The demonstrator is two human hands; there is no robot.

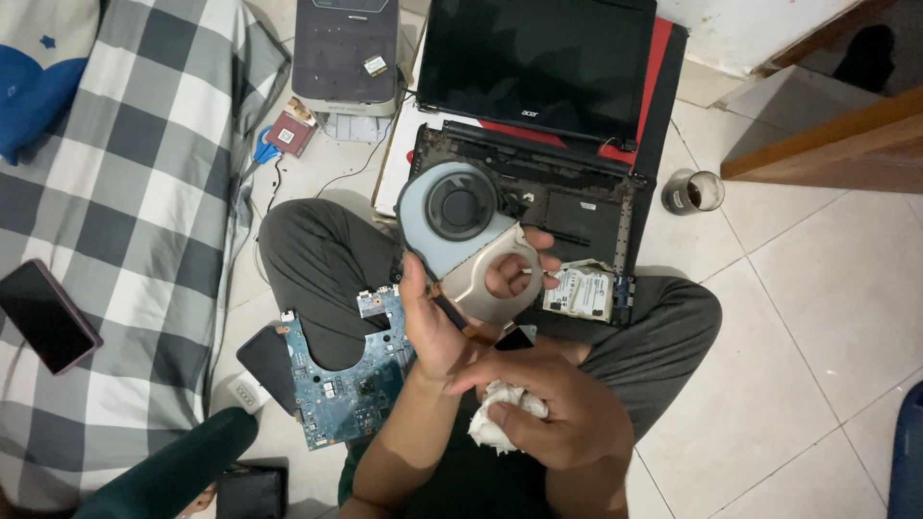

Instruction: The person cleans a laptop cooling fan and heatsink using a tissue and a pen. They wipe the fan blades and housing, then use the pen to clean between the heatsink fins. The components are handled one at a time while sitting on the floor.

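Two hands work over your lap: your left hand (437, 322) holds a laptop cooling fan (471, 240) upright, thumb along one edge and fingers poking through the round opening of its beige metal cover, so that grip is clamped on the fan. Your right hand (548, 408) sits just below it, curled tight around a crumpled white tissue (495, 418). The fan has a pale blue-grey plastic housing with a dark circular hub, and a thin copper-coloured strip seems to run from its lower edge, though your palm hides most of it.

Behind the fan lies an opened black laptop (538, 106) with its screen tilted back and its keyboard deck stripped out, leaving a dark, dusty tray; the fan covers its near left corner. A silver hard drive (580, 291) with a white label sits at the laptop's near right corner, just beside your fingertips. By your left knee a blue circuit board (341, 384) rests on the floor, flat and studded with small chips, with a dark flat piece touching its left edge.

Further left, a grey-and-white checked blanket (144, 192) carries a dark phone (43, 315). A grey box-shaped device (346, 53) stands beyond your knee, with a small reddish box (290, 133) beside it. To the right, a glass of dark drink (694, 191) stands on the pale floor tiles (817, 317), well apart from the laptop.
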